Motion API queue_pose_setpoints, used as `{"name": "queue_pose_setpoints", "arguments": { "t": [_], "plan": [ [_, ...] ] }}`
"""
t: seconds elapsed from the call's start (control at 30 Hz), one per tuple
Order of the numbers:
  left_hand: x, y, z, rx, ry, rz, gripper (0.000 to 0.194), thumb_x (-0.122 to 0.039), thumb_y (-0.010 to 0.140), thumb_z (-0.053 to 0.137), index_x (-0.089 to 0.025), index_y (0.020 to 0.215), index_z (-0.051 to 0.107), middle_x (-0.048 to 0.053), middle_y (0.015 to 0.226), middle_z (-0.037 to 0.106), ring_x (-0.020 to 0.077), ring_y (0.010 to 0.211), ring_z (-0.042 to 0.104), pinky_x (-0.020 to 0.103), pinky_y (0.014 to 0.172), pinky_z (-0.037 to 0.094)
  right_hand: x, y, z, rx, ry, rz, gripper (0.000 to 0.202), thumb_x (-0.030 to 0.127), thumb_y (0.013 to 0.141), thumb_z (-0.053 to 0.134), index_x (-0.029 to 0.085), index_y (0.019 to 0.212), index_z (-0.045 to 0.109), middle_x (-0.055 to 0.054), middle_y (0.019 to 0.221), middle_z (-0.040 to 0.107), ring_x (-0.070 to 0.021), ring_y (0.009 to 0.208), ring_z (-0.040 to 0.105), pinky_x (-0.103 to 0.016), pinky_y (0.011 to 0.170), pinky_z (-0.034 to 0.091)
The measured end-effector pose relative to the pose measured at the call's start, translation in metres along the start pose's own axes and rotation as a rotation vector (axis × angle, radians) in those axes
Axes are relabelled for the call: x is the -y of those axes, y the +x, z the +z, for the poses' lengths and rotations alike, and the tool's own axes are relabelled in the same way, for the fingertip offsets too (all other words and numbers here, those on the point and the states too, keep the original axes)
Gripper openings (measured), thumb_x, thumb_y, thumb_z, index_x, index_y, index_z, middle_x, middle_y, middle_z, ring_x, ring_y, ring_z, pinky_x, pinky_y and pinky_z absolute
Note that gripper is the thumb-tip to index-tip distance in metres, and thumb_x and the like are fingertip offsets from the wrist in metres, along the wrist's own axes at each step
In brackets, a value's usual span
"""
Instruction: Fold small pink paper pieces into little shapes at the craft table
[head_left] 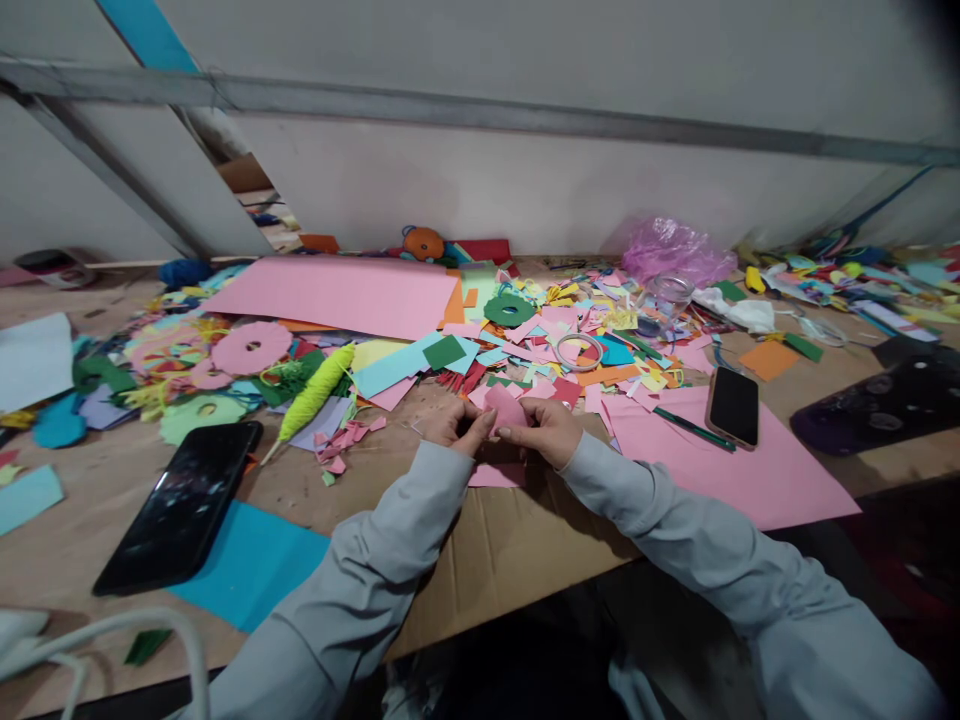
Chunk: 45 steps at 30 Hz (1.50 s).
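Between my two hands is a small piece of pink paper (505,408), bent upward and pinched from both sides. My left hand (459,424) grips its left edge between thumb and fingers. On the right edge, my right hand (551,430) has its thumb and fingers closed. Both hands are over a brown cardboard sheet (480,560) at the table's front. Beneath them, partly hidden, another pink piece (496,475) lies on the cardboard. Paper scraps are heaped just beyond my fingers.
A large pink sheet (780,470) with a green pen (694,428) and a phone (733,405) lies right. Left are a black phone (180,505), a blue sheet (255,560) and yellow-green yarn (319,393). Behind stand a tape roll (579,338), a pink plastic bag (675,250) and a white wall (480,180).
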<state>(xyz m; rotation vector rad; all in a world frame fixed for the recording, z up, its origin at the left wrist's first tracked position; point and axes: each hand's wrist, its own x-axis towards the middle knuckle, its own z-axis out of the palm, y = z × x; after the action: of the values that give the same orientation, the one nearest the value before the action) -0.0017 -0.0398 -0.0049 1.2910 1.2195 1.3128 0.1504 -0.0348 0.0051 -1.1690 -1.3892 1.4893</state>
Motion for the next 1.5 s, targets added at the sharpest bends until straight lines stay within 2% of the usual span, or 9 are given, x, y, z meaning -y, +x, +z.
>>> {"name": "queue_pose_setpoints", "arguments": {
  "t": [0.13, 0.3, 0.43, 0.57, 0.7, 0.9, 1.27, 1.4, 1.5],
  "plan": [
    [-0.002, -0.001, 0.001, 0.040, -0.020, -0.013, 0.035, -0.048, 0.068, 0.068, -0.017, 0.064, 0.052, -0.004, 0.057, 0.053, 0.0080, 0.051, 0.046, 0.020, 0.049, 0.038, -0.002, 0.000, 0.001, -0.007, 0.028, -0.010, 0.041, 0.050, 0.059, 0.076, 0.014, 0.068, 0.057, 0.003, 0.055, 0.053, -0.0086, 0.048, 0.047, -0.020, 0.043, 0.037],
    [-0.010, -0.001, -0.002, 0.127, -0.027, -0.082, 0.035, -0.052, 0.074, 0.062, -0.018, 0.071, 0.053, -0.005, 0.052, 0.051, 0.0077, 0.044, 0.044, 0.020, 0.044, 0.036, 0.003, -0.001, -0.001, -0.066, 0.057, -0.002, 0.038, 0.046, 0.059, 0.077, 0.015, 0.068, 0.058, 0.003, 0.054, 0.053, -0.0089, 0.046, 0.047, -0.021, 0.042, 0.035],
    [-0.010, -0.001, -0.005, 0.193, 0.043, -0.051, 0.035, -0.051, 0.082, 0.051, -0.019, 0.067, 0.051, -0.004, 0.052, 0.052, 0.0085, 0.043, 0.043, 0.022, 0.042, 0.035, 0.009, -0.003, -0.002, -0.099, 0.096, -0.005, 0.037, 0.045, 0.060, 0.076, 0.015, 0.072, 0.060, 0.003, 0.051, 0.053, -0.0087, 0.043, 0.046, -0.022, 0.040, 0.036],
    [-0.006, 0.000, -0.004, 0.238, 0.091, -0.013, 0.030, -0.044, 0.081, 0.054, -0.019, 0.064, 0.051, -0.004, 0.053, 0.052, 0.0091, 0.046, 0.044, 0.022, 0.045, 0.036, 0.011, -0.004, -0.002, -0.105, 0.119, -0.016, 0.036, 0.044, 0.059, 0.077, 0.015, 0.070, 0.060, 0.003, 0.050, 0.053, -0.0076, 0.042, 0.045, -0.020, 0.038, 0.036],
    [-0.003, 0.002, -0.004, 0.239, 0.158, 0.045, 0.029, -0.041, 0.081, 0.054, -0.018, 0.063, 0.052, -0.004, 0.052, 0.049, 0.0091, 0.048, 0.044, 0.021, 0.046, 0.034, 0.009, -0.003, -0.001, -0.093, 0.134, 0.014, 0.038, 0.045, 0.057, 0.079, 0.015, 0.069, 0.059, 0.003, 0.049, 0.054, -0.0079, 0.040, 0.046, -0.020, 0.036, 0.036],
    [0.004, 0.004, -0.008, 0.155, 0.161, 0.095, 0.028, -0.043, 0.081, 0.053, -0.019, 0.067, 0.053, -0.003, 0.052, 0.049, 0.0098, 0.047, 0.042, 0.022, 0.046, 0.034, 0.002, 0.002, -0.004, -0.034, 0.116, 0.078, 0.041, 0.046, 0.054, 0.081, 0.014, 0.070, 0.061, 0.003, 0.048, 0.055, -0.0076, 0.038, 0.048, -0.019, 0.035, 0.036],
    [-0.003, 0.003, -0.010, 0.084, 0.108, 0.065, 0.029, -0.045, 0.080, 0.056, -0.018, 0.069, 0.057, -0.003, 0.053, 0.054, 0.0088, 0.046, 0.045, 0.021, 0.046, 0.036, 0.013, -0.003, -0.008, 0.007, 0.127, 0.091, 0.040, 0.045, 0.056, 0.079, 0.015, 0.069, 0.057, 0.003, 0.049, 0.058, -0.0100, 0.035, 0.049, -0.021, 0.032, 0.039],
    [0.001, 0.010, -0.019, 0.094, 0.053, 0.007, 0.031, -0.048, 0.076, 0.060, -0.017, 0.069, 0.057, -0.003, 0.052, 0.054, 0.0084, 0.044, 0.045, 0.021, 0.045, 0.035, 0.014, 0.001, -0.016, -0.055, 0.126, 0.009, 0.038, 0.045, 0.057, 0.079, 0.016, 0.066, 0.054, 0.004, 0.051, 0.056, -0.0088, 0.040, 0.050, -0.021, 0.038, 0.041],
    [0.000, 0.011, -0.020, 0.183, 0.078, 0.014, 0.031, -0.046, 0.076, 0.061, -0.017, 0.066, 0.057, -0.003, 0.052, 0.054, 0.0089, 0.045, 0.045, 0.021, 0.045, 0.035, 0.015, 0.004, -0.020, -0.135, 0.144, -0.116, 0.040, 0.040, 0.055, 0.081, 0.017, 0.078, 0.059, 0.001, 0.070, 0.061, -0.0088, 0.057, 0.055, -0.022, 0.053, 0.047]
  ]
}}
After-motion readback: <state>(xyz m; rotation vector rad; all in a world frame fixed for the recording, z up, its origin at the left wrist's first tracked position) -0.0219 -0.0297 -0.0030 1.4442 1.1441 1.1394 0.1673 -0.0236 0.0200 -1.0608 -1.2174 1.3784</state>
